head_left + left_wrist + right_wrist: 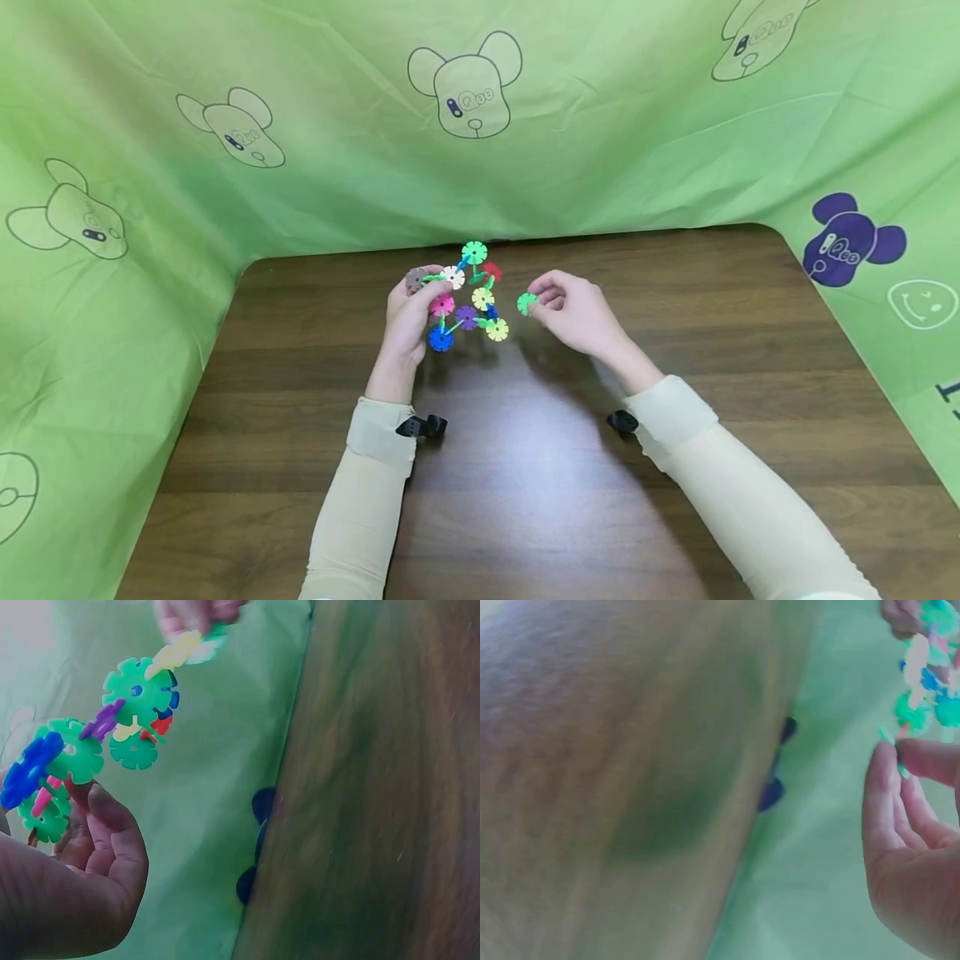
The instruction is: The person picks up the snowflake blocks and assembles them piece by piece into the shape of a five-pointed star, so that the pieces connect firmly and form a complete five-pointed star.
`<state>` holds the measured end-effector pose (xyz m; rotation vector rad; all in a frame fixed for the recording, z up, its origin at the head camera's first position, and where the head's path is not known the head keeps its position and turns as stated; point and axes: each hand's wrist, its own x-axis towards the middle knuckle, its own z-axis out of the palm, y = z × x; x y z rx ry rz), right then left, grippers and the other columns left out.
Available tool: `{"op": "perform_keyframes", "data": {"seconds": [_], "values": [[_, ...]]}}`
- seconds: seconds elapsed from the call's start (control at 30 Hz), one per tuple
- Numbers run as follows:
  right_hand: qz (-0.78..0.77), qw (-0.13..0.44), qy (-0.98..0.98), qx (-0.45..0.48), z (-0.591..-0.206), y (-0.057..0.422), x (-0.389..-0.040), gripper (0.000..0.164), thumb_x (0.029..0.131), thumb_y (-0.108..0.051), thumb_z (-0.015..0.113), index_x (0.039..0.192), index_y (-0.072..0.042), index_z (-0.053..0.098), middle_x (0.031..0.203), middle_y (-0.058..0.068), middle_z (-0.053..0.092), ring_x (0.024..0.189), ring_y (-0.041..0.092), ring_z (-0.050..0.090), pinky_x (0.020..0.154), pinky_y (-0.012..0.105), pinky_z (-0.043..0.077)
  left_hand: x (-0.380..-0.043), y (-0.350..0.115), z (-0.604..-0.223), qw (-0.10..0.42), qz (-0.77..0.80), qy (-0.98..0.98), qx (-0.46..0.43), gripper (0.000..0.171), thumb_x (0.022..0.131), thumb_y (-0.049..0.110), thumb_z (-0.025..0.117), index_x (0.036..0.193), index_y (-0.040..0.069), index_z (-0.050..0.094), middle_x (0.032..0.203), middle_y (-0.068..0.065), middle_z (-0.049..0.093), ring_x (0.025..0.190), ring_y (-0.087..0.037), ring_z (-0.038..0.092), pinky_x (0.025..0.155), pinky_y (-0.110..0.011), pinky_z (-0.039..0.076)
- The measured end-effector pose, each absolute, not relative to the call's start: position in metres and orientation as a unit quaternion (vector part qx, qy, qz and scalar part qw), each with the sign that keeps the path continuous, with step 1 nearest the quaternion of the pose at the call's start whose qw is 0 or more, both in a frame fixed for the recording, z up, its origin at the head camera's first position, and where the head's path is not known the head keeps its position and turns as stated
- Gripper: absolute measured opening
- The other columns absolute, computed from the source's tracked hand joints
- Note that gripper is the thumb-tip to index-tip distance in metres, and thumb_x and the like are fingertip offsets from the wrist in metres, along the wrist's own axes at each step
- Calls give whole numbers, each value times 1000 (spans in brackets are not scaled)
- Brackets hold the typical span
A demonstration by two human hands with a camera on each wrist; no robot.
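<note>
My left hand (408,321) holds a ring-like chain of notched plastic discs at its left side, above the table. In it are a white disc (452,277), a pink disc (442,305), a blue disc (441,338), a purple disc (467,317), yellow discs, a red disc (491,271) and green ones, joined edge to edge. Between thumb and fingers my right hand (577,312) pinches a single green disc (527,303), a short gap to the right of the chain. The right wrist view shows that green disc (902,766) nearly edge-on at the fingertips.
A brown wood-grain table (525,500) lies under both hands. Green cloth (600,150) printed with bear heads hangs behind it and on both sides. Each sleeve cuff has a black wrist camera (423,427) on it.
</note>
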<state>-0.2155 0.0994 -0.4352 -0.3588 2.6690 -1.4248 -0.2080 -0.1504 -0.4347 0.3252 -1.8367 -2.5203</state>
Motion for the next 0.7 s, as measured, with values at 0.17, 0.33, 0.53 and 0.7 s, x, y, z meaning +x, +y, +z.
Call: {"op": "perform_keyframes", "data": {"seconds": [0.17,0.33,0.53,0.7], "values": [[-559,8,823,-104,-422,98,-205,21,93,-9,76,112,-2,70,94,12,72,82,24,70,73,28,59,-204,-134,-437,6,-799,-596,82,24,86,6,75,110,7,72,76,4,62,63,-6,55,57,-21,44],[-629,28,773,-80,-413,91,-196,24,94,-6,75,115,5,69,95,19,71,77,24,73,71,33,62,-199,-118,-438,10,-799,-599,59,24,88,5,75,111,6,71,83,2,65,70,-8,58,63,-21,48],[-647,11,759,-69,-411,90,-193,25,94,-7,76,114,6,70,93,16,72,75,23,72,69,31,62,-196,-109,-441,11,-802,-596,40,22,89,7,76,111,7,71,93,0,66,76,-9,60,68,-22,50],[-680,6,731,-57,-411,90,-193,26,95,-4,75,114,11,68,90,14,73,74,17,74,71,31,62,-195,-106,-442,15,-810,-587,20,21,89,5,75,109,7,70,88,0,66,70,-9,60,64,-21,50]]}}
